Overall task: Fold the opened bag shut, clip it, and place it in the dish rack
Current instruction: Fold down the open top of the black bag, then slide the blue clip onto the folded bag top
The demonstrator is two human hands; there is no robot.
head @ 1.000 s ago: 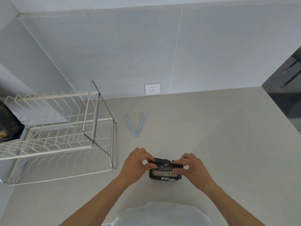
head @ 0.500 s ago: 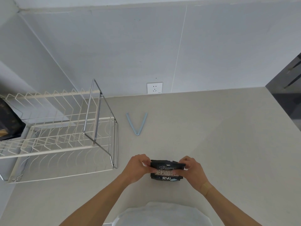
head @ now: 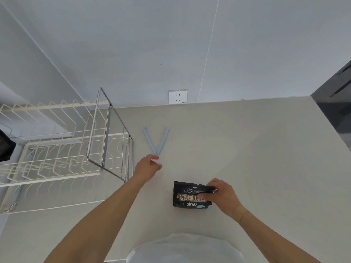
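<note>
A small black bag [head: 187, 195] with white lettering lies flat on the pale counter [head: 247, 158] in front of me, its top edge folded over. My right hand [head: 220, 196] pinches that folded top at the bag's right side. A light blue clip [head: 157, 140], spread open in a V, lies on the counter farther back. My left hand [head: 147, 167] is off the bag, fingers apart, with its fingertips just short of the clip's hinge. The white wire dish rack [head: 57, 149] with a chrome frame stands to the left.
A wall with a white socket [head: 178, 96] rises behind the counter. A dark object [head: 5, 147] sits at the far left edge beyond the rack. The counter ends at the right beside a dark surface [head: 334, 111].
My left hand let go of the bag and moved forward and left towards the blue clip. My right hand alone keeps the folded top pinched.
</note>
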